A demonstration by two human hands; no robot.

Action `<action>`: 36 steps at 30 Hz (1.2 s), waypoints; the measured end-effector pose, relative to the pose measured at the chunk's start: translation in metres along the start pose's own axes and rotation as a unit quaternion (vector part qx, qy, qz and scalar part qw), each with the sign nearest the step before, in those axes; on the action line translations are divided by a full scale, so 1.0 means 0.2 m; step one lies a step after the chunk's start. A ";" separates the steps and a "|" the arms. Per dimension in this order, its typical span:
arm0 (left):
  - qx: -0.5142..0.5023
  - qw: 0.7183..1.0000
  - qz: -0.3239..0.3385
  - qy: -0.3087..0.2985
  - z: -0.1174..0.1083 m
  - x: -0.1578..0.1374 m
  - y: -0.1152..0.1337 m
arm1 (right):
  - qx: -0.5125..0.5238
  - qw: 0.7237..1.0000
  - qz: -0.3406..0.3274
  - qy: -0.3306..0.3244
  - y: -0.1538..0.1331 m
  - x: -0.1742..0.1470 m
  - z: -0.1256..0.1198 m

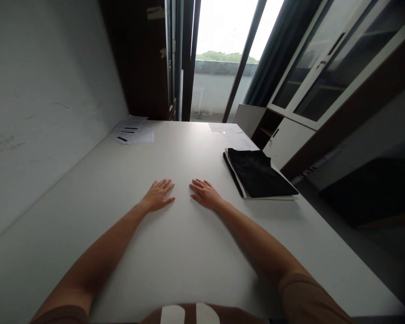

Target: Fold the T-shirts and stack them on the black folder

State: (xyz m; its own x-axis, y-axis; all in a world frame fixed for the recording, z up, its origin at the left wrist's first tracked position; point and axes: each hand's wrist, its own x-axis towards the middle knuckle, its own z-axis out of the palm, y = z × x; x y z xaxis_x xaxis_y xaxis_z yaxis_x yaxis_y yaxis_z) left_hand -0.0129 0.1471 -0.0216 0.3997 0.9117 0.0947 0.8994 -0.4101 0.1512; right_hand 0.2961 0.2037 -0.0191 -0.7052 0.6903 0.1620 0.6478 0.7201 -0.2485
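Note:
My left hand (157,195) lies flat on the white table (178,247), palm down, with its fingers spread. Across a small gap, my right hand (205,193) rests palm down on the same surface, its fingers stretched out and the thumb apart. Neither hand holds anything. To the right of my right hand, and not touching it, is a stack with black folded cloth (259,173) on top. White sheets or boards (273,198) and another dark layer show beneath the cloth.
Several printed papers (135,131) lie at the far left by the wall (47,90). More pale sheets (231,135) are at the far right corner. Beyond the table stand a dark cabinet (138,58), a glass door (219,81) and a white cabinet (290,139). The table's right edge drops to the floor.

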 end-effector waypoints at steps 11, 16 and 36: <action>-0.006 0.999 0.040 -0.026 -0.01 0.00 0.00 | -0.044 0.999 0.004 -0.009 -0.01 0.00 0.01; -0.001 0.998 0.050 -0.034 0.00 0.01 0.01 | -0.030 0.999 0.007 -0.023 -0.01 0.00 0.01; -0.030 0.996 -0.083 0.015 -0.05 -0.04 0.15 | -0.006 0.997 0.023 0.069 0.08 0.35 0.05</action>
State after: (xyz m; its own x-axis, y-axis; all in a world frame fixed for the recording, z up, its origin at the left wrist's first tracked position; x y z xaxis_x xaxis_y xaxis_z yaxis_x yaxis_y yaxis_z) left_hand 0.0090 0.1272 -0.0085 0.2410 0.9661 0.0926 0.9399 -0.2561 0.2257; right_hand 0.2540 0.2631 -0.0205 -0.6281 0.7258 0.2806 0.6833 0.6870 -0.2473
